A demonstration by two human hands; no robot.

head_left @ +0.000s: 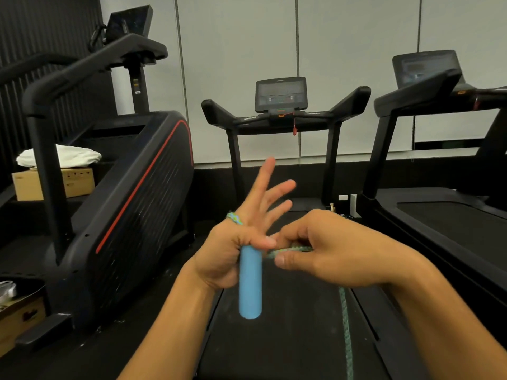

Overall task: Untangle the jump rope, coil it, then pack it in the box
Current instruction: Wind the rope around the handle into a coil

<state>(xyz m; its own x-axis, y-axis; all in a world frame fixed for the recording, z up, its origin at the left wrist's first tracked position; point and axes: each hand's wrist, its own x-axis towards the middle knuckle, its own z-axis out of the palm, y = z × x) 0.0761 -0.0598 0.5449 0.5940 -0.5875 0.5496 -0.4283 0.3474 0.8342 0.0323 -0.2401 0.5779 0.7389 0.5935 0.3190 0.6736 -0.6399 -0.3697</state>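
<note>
While left grip (pixel 241 242) thumb-pins blue handle (pixel 250 283), fingers splayed, right grip (pixel 315 250) pinches green braided rope (pixel 346 330).

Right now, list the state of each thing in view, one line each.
Left hand: thumb pins the handle, fingers spread straight.
Right hand: pinches the rope beside the handle.
Blue handle: held upright, hanging below the left hand.
Rope: looped over the left hand, trailing down over the treadmill belt.
Cardboard box: closed, white cloth on top.
</note>
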